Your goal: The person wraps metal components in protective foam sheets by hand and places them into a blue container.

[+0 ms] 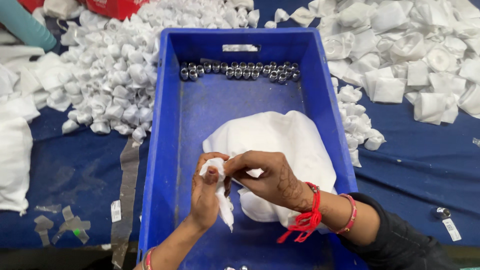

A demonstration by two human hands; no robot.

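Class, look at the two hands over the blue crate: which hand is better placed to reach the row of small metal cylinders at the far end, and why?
Probably the right hand: its fingers only pinch the small white cloth, which the left hand wraps around, and it sits slightly nearer the metal cylinders.

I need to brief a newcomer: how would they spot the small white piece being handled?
Find the blue crate. Near its front, both hands, left hand and right hand, pinch a small white wrap, far smaller than the white cloth bundle behind.
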